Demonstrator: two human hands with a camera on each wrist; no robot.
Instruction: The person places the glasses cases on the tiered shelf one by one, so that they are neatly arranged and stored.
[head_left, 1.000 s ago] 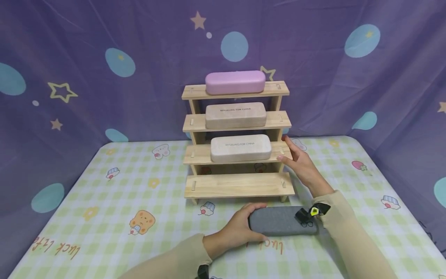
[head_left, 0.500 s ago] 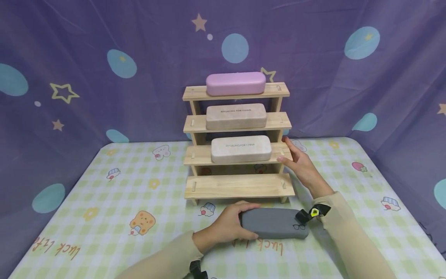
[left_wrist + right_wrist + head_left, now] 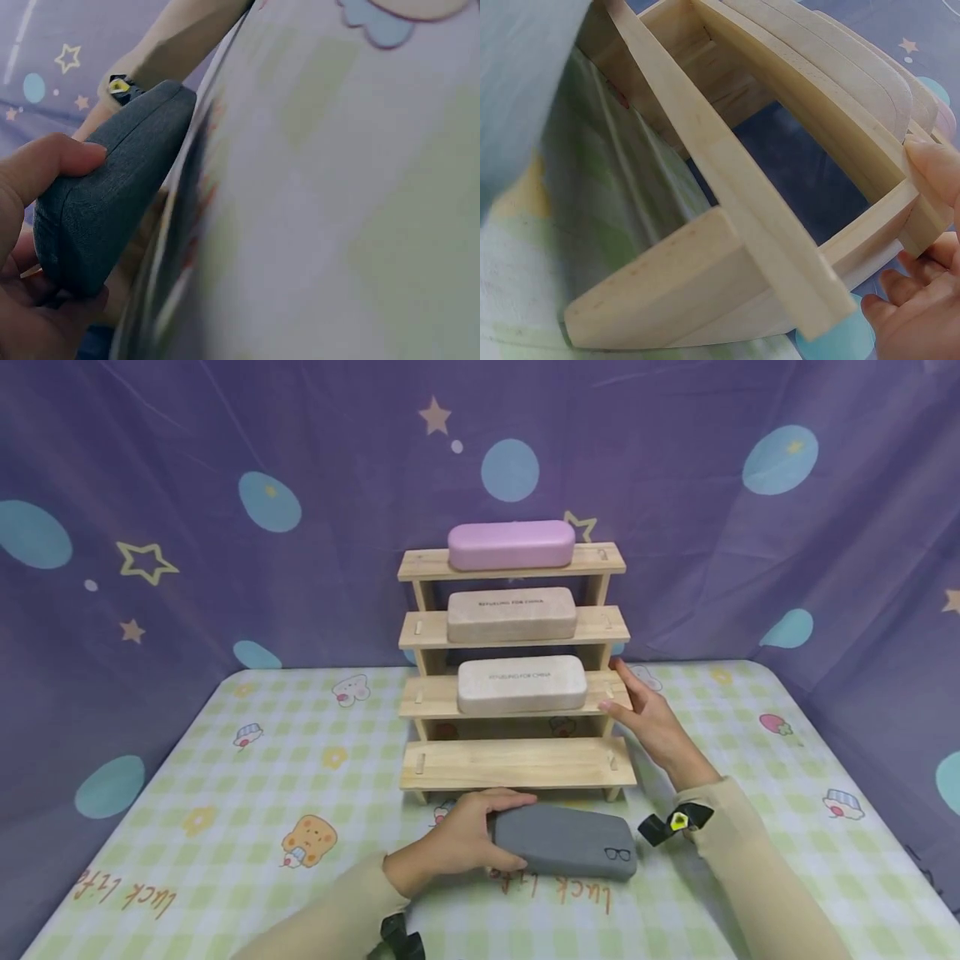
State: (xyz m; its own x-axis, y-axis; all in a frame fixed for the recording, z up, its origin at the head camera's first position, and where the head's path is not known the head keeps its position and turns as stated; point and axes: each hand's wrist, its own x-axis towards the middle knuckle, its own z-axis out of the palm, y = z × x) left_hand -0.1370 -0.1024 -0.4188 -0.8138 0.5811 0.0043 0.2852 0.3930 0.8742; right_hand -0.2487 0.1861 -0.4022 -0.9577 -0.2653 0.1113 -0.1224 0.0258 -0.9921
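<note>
My left hand [image 3: 467, 835] grips the left end of a grey glasses case [image 3: 566, 843], printed with a small pair of spectacles. Thumb and fingers lie on opposite sides of the case [image 3: 124, 180] in the left wrist view, where it appears tilted close over the cloth. A wooden four-tier display rack [image 3: 517, 764] stands just behind it. My right hand [image 3: 658, 728] holds the right end of the rack's second step from the bottom, its thumb on the front edge. In the right wrist view, the fingers of this hand [image 3: 930, 300] curl behind the board.
A white case [image 3: 522, 685], a beige case [image 3: 512, 615] and a pink case [image 3: 512, 545] sit on the upper three steps. The bottom step is bare wood. A checked tablecloth [image 3: 285, 777] covers the table, with a purple curtain [image 3: 337, 460] behind.
My left hand has drawn the glasses case leftward and slightly nearer, and its right end now angles toward me. The right hand keeps its hold on the rack. The head view has tipped slightly.
</note>
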